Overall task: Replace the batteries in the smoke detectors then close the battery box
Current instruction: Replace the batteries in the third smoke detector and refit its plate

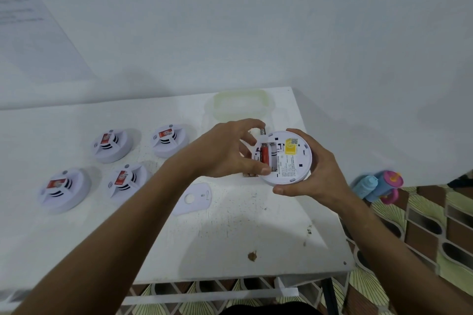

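The right hand (pixel 311 174) cups a white smoke detector (pixel 286 158) held above the table (pixel 230 238), back side up and tilted toward the camera. Its fingers (pixel 297 133) wrap over the far rim and its thumb lies along the near rim, so the disc is clamped between them. The battery bay is open, just beside the left fingertips, and a red battery (pixel 265 154) lies in it. A yellow label (pixel 291 146) sits on the detector's back, nearer the right fingers.

The left hand (pixel 225 151) reaches in from the left, fingers curled: the thumb tip presses at the near edge of the bay, and the upper fingers pinch a dark battery (pixel 262 131) at the detector's far edge.

Below the left thumb, on the table, lies a small row of loose batteries (pixel 249 174), mostly hidden by the hand. Nearer the person, under the left wrist, rests a flat white cover plate (pixel 193 198) with a round hole. Beyond the fingers of both hands stands a translucent battery box (pixel 242 105), its top open as far as can be told. Well to the left of the left hand, four more detectors (pixel 112 146) sit face up in two pairs. Off the table edge, beyond the right wrist, blue and pink bottles (pixel 376 186) lie on a patterned floor.
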